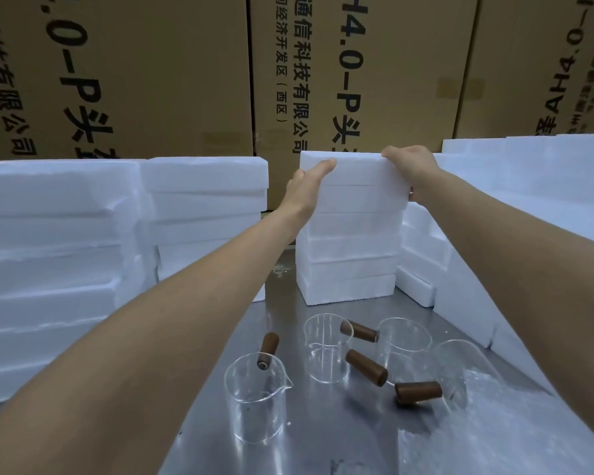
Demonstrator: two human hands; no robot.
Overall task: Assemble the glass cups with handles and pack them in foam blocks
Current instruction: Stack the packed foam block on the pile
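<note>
Both arms reach out to a stack of white foam blocks [352, 241] in the middle of the steel table. My left hand [307, 185] holds the left end of the top foam block [357, 171], thumb lying along its upper edge. My right hand [412, 166] grips the block's right end, fingers curled over the top. Nearer to me stand several clear glass cups: one at the front [254, 402], one in the middle [326, 351], two to the right [405, 344]. Brown wooden handles [366, 366] lie or stick out among them.
Tall foam stacks stand at the left [59, 269], back left [206, 214] and right [535, 207]. Printed cardboard boxes [172, 73] form a wall behind. White foam crumbs [477, 423] lie on the steel table [323, 437] at the right.
</note>
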